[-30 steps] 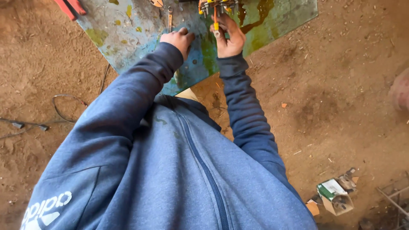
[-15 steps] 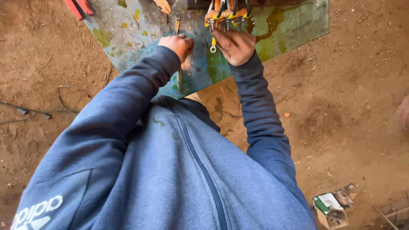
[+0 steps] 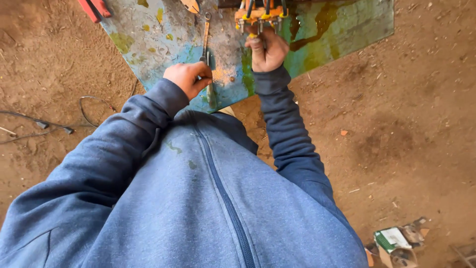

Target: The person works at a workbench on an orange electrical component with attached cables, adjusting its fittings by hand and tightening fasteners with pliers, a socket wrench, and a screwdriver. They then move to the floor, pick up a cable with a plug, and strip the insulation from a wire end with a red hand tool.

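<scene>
My left hand (image 3: 187, 78) pinches the near end of a long metal spanner (image 3: 206, 44) that lies on a stained blue-green metal table (image 3: 342, 30). My right hand (image 3: 267, 49) is closed around a tool with a yellow-tipped handle just below an orange rack (image 3: 260, 12) holding several black-and-yellow handled tools at the table's far side. Both arms wear blue-grey hoodie sleeves, and my hoodie fills the lower part of the view.
Red-handled pliers (image 3: 94, 7) lie at the table's top left corner. Black cables (image 3: 44, 126) trail over the dirt floor on the left. A small green-and-white cardboard box (image 3: 396, 243) and scraps sit on the ground at lower right.
The view shifted so the table sits higher and more to the right. My left hand has moved onto the spanner's end; my right hand stays under the tool rack.
</scene>
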